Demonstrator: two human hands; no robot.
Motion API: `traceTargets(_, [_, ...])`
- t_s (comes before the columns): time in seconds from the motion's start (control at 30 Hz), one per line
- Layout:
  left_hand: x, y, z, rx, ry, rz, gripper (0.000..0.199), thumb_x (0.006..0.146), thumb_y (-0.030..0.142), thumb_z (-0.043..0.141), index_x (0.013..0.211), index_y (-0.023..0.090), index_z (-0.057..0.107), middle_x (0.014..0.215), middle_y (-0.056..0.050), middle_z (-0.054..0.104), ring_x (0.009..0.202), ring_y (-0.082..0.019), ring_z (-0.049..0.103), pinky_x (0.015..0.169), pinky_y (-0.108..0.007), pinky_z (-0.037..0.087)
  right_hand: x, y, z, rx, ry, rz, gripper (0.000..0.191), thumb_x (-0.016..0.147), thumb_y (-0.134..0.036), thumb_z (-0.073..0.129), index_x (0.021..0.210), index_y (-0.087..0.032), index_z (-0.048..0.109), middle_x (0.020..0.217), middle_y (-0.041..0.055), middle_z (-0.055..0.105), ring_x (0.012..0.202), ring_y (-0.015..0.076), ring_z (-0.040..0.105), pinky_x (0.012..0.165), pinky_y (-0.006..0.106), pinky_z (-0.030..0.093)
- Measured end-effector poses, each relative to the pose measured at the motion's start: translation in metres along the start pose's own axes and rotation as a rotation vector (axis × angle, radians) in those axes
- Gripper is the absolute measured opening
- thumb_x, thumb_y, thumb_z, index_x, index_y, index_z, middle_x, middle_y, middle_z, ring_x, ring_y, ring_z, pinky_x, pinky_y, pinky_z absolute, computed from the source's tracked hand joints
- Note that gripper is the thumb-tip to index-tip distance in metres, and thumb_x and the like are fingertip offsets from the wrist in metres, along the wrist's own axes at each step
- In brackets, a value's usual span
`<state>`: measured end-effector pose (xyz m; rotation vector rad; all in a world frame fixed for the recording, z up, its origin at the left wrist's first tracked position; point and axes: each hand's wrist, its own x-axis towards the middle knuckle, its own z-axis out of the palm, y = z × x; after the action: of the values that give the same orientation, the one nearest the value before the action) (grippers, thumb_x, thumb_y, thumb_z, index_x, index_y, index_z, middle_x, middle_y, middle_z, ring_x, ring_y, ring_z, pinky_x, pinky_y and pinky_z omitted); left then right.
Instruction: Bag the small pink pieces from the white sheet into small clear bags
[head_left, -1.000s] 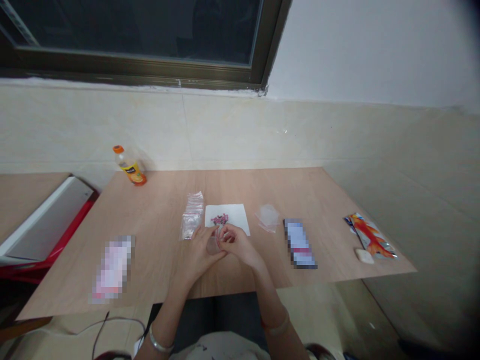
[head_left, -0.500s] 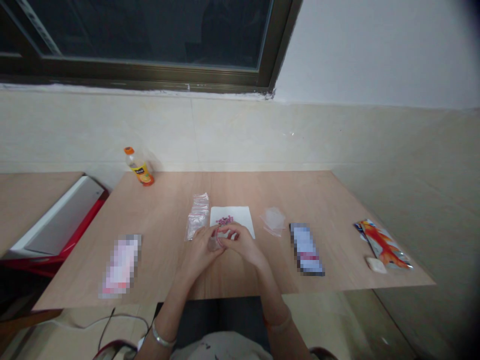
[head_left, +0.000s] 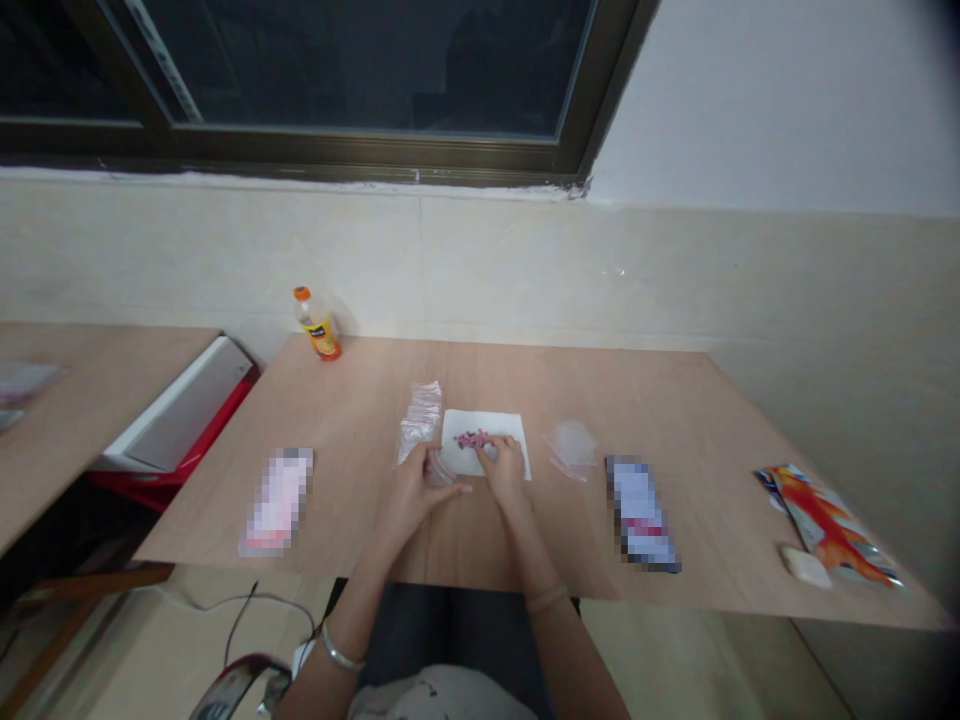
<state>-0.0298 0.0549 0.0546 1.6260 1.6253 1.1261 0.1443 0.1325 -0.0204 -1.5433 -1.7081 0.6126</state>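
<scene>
My left hand (head_left: 415,492) is curled around a small clear plastic bag (head_left: 439,472) near the lower left corner of a white sheet (head_left: 514,424). On that sheet lies a small heap of pink and dark bead-like pieces (head_left: 468,438). My right hand (head_left: 508,468) is over the sheet with its fingertips pinched at the right edge of the heap. Whatever sits between those fingertips is too small to make out. Just behind my left hand, a row of overlapping clear bags (head_left: 422,408) lies beside the sheet.
More clear bags (head_left: 572,446) lie right of the sheet. A blurred phone (head_left: 642,512) is farther right, a blurred pink item (head_left: 277,500) to the left. An orange-capped bottle (head_left: 321,335) stands at the back left. Colourful packets (head_left: 832,525) and a white case (head_left: 806,566) lie far right.
My right hand has left the bag by my left hand and reached to the heap on the sheet. My left hand still keeps the bag. The view has turned slightly left.
</scene>
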Motion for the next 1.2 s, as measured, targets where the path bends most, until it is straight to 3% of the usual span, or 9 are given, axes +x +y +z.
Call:
traceTargets(0.23, [-0.005,0.009,0.002,-0.016,-0.037,0.045,0.056,0.068,0.042,0.073,0.113,0.019,0.048,0.102,-0.005,0.059,0.092,-0.021,0.059,0.080,-0.034,0.047,-0.007,-0.010,0.003,-0.135,-0.003,-0.040,0.015,0.081,-0.024,0.056,0.079,-0.018,0.070,0.084,0.0089,0.063,0.086,0.0222,0.055,0.078,0.033,0.041])
traceTargets(0.43, [-0.001,0.015,-0.002,0.049,-0.045,0.131,0.054,0.069,0.042,0.072,0.113,0.019,0.051,0.104,-0.007,0.061,0.092,-0.022,0.059,0.082,-0.036,0.047,-0.011,-0.018,-0.002,0.046,0.055,-0.010,0.014,0.081,-0.026,0.056,0.078,-0.020,0.069,0.082,0.0075,0.064,0.084,0.0213,0.055,0.079,0.034,0.042])
traceTargets(0.63, [0.005,0.009,-0.005,0.205,-0.016,0.196,0.066,0.064,0.045,0.076,0.122,0.026,0.052,0.118,-0.008,0.060,0.113,-0.028,0.054,0.097,-0.044,0.037,-0.016,-0.062,-0.031,0.416,0.134,-0.011,0.015,0.079,-0.034,0.060,0.082,-0.021,0.068,0.085,0.0057,0.066,0.085,0.0200,0.058,0.070,0.031,0.044])
traceTargets(0.87, [0.009,0.005,-0.001,0.124,-0.031,0.220,0.071,0.064,0.041,0.077,0.127,0.026,0.049,0.121,-0.010,0.062,0.112,-0.027,0.057,0.099,-0.047,0.036,-0.022,-0.106,-0.067,0.467,0.064,-0.203,0.007,0.077,-0.029,0.067,0.081,-0.027,0.072,0.089,0.0048,0.061,0.091,0.0195,0.056,0.082,0.034,0.045])
traceTargets(1.0, [0.010,0.005,0.002,0.045,-0.001,0.199,0.066,0.066,0.038,0.077,0.124,0.023,0.051,0.121,-0.011,0.062,0.112,-0.027,0.057,0.099,-0.046,0.038,-0.020,-0.107,-0.069,0.474,-0.013,-0.247,0.011,0.079,-0.030,0.065,0.086,-0.027,0.073,0.094,0.0053,0.061,0.093,0.0192,0.055,0.084,0.034,0.045])
traceTargets(1.2, [0.015,-0.001,0.003,-0.007,0.035,0.144,0.065,0.062,0.038,0.079,0.119,0.023,0.052,0.117,-0.010,0.063,0.111,-0.027,0.057,0.097,-0.046,0.041,0.000,-0.069,-0.053,0.421,0.094,0.015,0.022,0.081,-0.036,0.056,0.089,-0.022,0.070,0.090,0.0065,0.064,0.082,0.0182,0.056,0.071,0.031,0.044])
